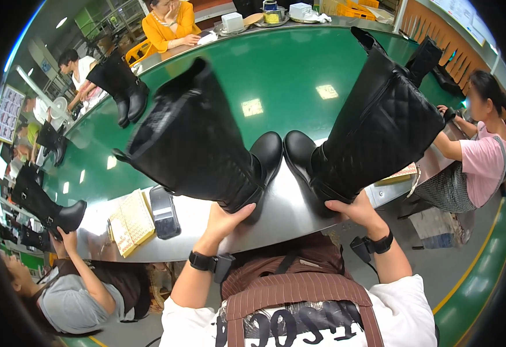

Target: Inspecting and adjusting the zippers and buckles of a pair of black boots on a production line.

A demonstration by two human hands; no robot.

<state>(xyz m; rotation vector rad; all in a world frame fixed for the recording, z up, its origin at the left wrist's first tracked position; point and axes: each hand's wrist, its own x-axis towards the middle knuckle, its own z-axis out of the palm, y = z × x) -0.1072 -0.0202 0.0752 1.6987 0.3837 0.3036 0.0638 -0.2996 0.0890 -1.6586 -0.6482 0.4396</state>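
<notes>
Two tall black boots stand on the metal table edge in front of me, toes nearly touching. The left boot (201, 139) leans left, and its shaft opening shows at the upper left. My left hand (230, 218) is wrapped round its heel, thumb on the near side. The right boot (368, 121), with a quilted panel on its shaft, leans right. My right hand (358, 209) grips its heel in the same way, thumb pointing inward. Behind the boots, the fingers of both hands are largely hidden.
A patterned notepad (130, 222) and a black phone (165, 213) lie left of the boots. Beyond runs a green conveyor belt (287, 75) carrying other black boots (127, 92). Co-workers sit close on both sides, one at the left holding a boot (47, 202).
</notes>
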